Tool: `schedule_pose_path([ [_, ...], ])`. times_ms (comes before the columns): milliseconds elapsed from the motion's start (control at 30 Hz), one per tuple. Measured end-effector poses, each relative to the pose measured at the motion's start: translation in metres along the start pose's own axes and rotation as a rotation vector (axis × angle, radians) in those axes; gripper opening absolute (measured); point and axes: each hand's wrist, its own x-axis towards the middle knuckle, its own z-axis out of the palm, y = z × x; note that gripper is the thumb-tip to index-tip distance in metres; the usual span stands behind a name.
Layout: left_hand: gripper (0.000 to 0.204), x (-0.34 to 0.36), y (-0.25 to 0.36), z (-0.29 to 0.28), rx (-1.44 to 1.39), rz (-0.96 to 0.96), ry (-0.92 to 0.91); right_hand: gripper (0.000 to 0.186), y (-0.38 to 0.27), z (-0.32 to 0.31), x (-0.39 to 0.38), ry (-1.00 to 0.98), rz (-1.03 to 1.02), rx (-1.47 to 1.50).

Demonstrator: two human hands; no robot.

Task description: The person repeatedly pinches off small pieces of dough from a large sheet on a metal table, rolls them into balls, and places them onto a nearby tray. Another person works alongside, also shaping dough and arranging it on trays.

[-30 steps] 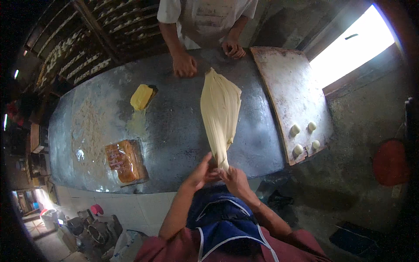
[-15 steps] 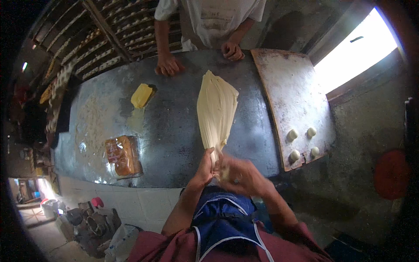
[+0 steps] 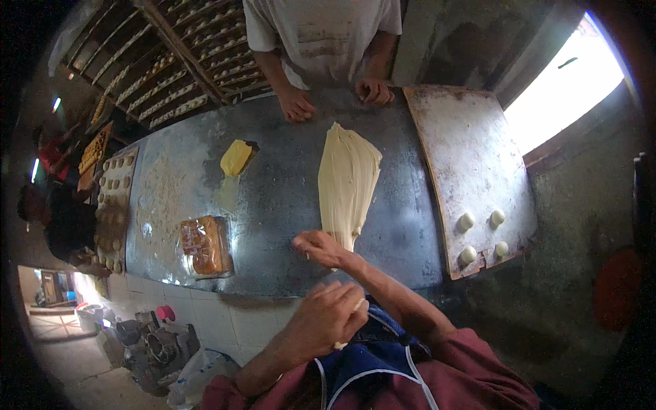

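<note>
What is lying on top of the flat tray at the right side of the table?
Four small round dough balls sit on the tray, grouped near its front right corner. The rest of it shows only a bare, floury surface. Nothing covers the tray, so no part is hidden.

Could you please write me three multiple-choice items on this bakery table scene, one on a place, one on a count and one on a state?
1. Where does the yellow block lie?
A. On the metal table, left of the dough sheet
B. On the floured board
C. In the person's hand

2. How many dough balls sit on the floured board?
A. Two
B. Four
C. Seven

3. What is the right hand doing?
A. Resting flat on the board
B. Holding the dough sheet's narrow near end
C. Gripping the yellow block

Answers: 1 A, the block lies on bare metal beside the sheet. 2 B, four pale balls cluster at the board's near corner. 3 B, its fingers meet the sheet's gathered end, while the left hand is raised off the table.
</note>
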Motion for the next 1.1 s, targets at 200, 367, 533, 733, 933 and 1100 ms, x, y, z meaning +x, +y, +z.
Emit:
schedule_pose_path([
  [200,0.019,-0.017,-0.151,0.052,-0.098,-0.209,0.533,0.025,-0.023,-0.040,-0.102,0.218,0.103,-0.073],
  [367,0.047,-0.037,-0.251,0.108,0.509,-0.113,0.566,0.067,0.022,-0.067,-0.200,0.318,-0.115,-0.960],
  [533,0.031,0.037,-0.249,0.108,0.352,-0.560,0.818,0.058,0.054,-0.053,-0.114,0.699,0.206,-0.922],
  [733,0.025,-0.031,-0.232,0.137,0.340,0.012,0.654,0.036,0.096,-0.042,-0.198,0.115,0.334,-0.483],
  [933,0.031,0.044,-0.242,0.105,0.131,-0.459,0.850,0.047,0.057,-0.042,-0.105,0.519,0.141,-0.965],
  [1100,0.030,-0.027,-0.240,0.145,0.121,0.116,0.619,0.046,0.073,-0.034,-0.188,0.299,0.323,-0.409],
])
